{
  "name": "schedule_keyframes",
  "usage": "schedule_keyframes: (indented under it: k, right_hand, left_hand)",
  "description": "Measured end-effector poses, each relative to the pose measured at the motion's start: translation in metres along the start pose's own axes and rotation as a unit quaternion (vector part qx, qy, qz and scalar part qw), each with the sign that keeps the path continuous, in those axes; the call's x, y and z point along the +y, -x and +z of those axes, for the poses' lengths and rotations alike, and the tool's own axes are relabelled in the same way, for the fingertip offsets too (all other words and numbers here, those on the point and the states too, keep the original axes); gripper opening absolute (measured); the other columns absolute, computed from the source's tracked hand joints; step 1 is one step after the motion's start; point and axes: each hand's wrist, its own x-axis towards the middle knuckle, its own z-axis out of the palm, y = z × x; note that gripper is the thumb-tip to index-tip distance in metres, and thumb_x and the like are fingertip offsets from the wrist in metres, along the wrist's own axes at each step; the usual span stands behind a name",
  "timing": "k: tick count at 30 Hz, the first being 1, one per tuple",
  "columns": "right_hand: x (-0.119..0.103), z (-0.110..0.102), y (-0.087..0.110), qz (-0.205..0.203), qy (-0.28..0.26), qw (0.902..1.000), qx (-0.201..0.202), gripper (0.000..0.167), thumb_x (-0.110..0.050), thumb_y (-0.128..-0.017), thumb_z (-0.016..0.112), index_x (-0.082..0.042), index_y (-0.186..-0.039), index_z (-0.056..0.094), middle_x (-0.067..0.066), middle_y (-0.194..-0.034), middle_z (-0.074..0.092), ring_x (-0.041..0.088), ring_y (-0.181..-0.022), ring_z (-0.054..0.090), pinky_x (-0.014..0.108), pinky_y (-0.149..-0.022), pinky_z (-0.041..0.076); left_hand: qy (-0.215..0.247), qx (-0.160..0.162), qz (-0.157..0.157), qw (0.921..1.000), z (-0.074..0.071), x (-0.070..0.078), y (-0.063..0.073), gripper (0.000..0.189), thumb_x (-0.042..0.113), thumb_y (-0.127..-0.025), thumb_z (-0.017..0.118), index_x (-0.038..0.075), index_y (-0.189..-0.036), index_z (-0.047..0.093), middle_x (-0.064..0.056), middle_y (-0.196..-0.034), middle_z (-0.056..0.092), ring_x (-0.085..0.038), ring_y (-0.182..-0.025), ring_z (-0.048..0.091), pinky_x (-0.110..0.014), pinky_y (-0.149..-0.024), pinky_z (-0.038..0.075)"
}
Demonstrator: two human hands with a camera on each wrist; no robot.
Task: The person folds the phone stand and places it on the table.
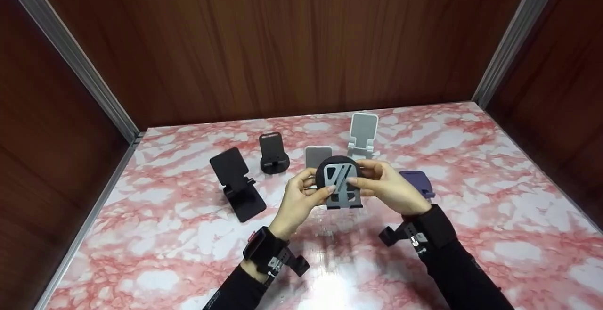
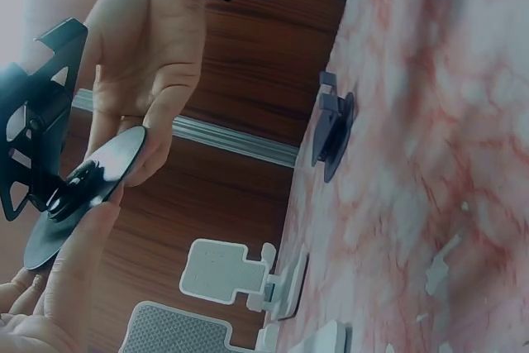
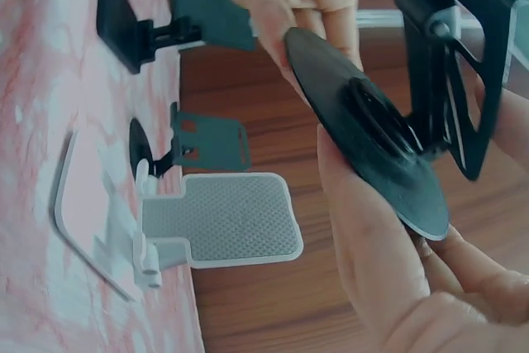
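A phone stand (image 1: 343, 185) with a round black base and a grey cut-out plate is held up over the table between both hands. My left hand (image 1: 301, 199) grips its left side, thumb on the front of the plate and fingers behind. On the right side, my right hand (image 1: 388, 187) pinches it, thumb across the plate. From the left wrist view, the disc-shaped base (image 2: 87, 196) shows edge-on with fingers of both hands at its rim. The right wrist view shows the hinged arm (image 3: 426, 64) standing out from the base at an angle.
Behind the hands stand a white-and-grey phone stand (image 1: 364, 131) and another light grey one (image 1: 318, 154). A large black stand (image 1: 238, 185) and a smaller round-based black stand (image 1: 273, 152) are on the left. A purple stand (image 1: 417, 181) lies near the right wrist. Wood-grain panels (image 1: 301, 41) enclose the marbled table (image 1: 165, 234).
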Motion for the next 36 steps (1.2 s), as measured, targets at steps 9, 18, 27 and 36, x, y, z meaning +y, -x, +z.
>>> schedule_keyframes:
  k: [9,18,27,36]
  right_hand:
    - [0.0021,-0.0034,-0.0023,-0.019,-0.067,0.9967,-0.042,0.031,0.003,-0.093,0.059,0.006,-0.124,0.057,0.011,-0.104,0.068,0.018,-0.091,0.067,0.037,-0.085,0.055]
    - [0.0037,-0.0021,-0.0028,-0.028,-0.053,0.9971,-0.048,0.031,0.003,-0.095,0.056,0.007,-0.126,0.057,0.011,-0.104,0.069,0.02,-0.091,0.068,0.044,-0.088,0.053]
    - [0.0037,0.0003,-0.0028,-0.022,-0.046,0.9978,-0.042,0.033,0.001,-0.096,0.056,0.01,-0.127,0.054,0.013,-0.105,0.069,0.022,-0.09,0.069,0.046,-0.089,0.052]
    - [0.0061,0.0006,-0.0038,-0.02,-0.032,0.9985,-0.04,0.034,-0.001,-0.097,0.057,0.013,-0.128,0.053,0.015,-0.107,0.069,0.024,-0.095,0.068,0.044,-0.089,0.053]
  left_hand:
    - [0.008,0.004,-0.005,0.9999,-0.0013,0.0025,-0.0004,0.03,0.004,-0.085,0.071,-0.006,-0.11,0.057,-0.013,-0.094,0.069,-0.02,-0.077,0.069,-0.034,-0.068,0.059]
    - [0.022,-0.001,-0.001,0.9997,-0.0022,0.0019,-0.0007,0.03,0.001,-0.086,0.069,-0.009,-0.112,0.056,-0.016,-0.095,0.068,-0.022,-0.08,0.07,-0.041,-0.073,0.059]
    - [0.015,0.001,-0.008,0.9999,-0.0031,0.0022,-0.0007,0.029,0.001,-0.087,0.069,-0.008,-0.111,0.057,-0.016,-0.094,0.069,-0.022,-0.078,0.071,-0.041,-0.072,0.059]
    - [0.003,0.004,-0.018,0.9998,-0.0039,0.0029,-0.0006,0.03,0.002,-0.085,0.07,-0.007,-0.111,0.057,-0.015,-0.093,0.069,-0.023,-0.077,0.071,-0.041,-0.072,0.059]
